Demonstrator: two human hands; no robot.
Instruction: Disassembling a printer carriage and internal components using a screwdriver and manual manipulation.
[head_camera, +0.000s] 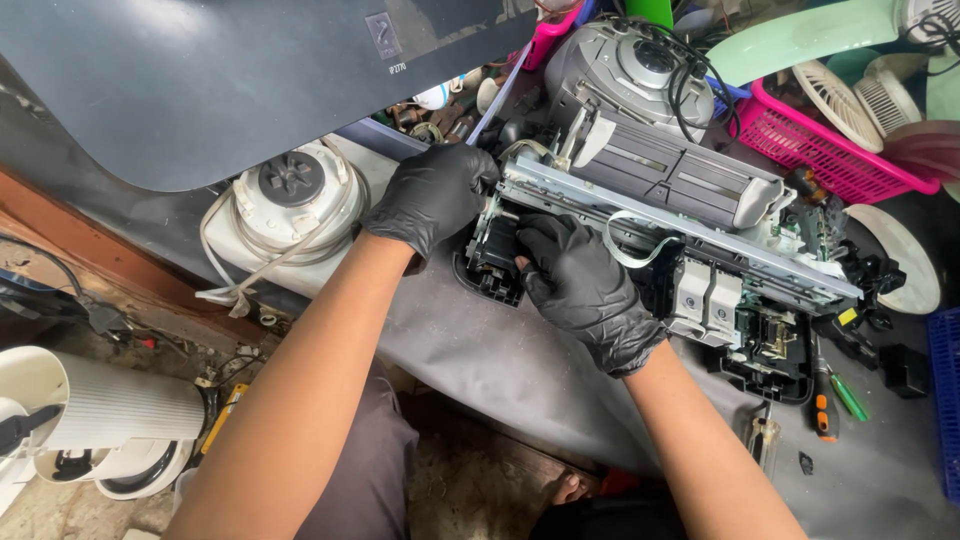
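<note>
Stripping a printer chassis (660, 215) on the grey sheet (480, 350). Left hand (432, 195) is clamping its end; right hand (585, 290) is pinching the black block (493, 255). Next: steady prying, likely.

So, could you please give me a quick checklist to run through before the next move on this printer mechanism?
1. Left hand on the end of the printer mechanism: ok, gloved and gripping.
2. Right hand on the black part at the same end: ok.
3. White flat cable out of the way: not ok, it loops loose beside the right hand.
4. Screwdrivers nearby: ok, lying to the right.
5. Fasteners all out: cannot tell.
</note>
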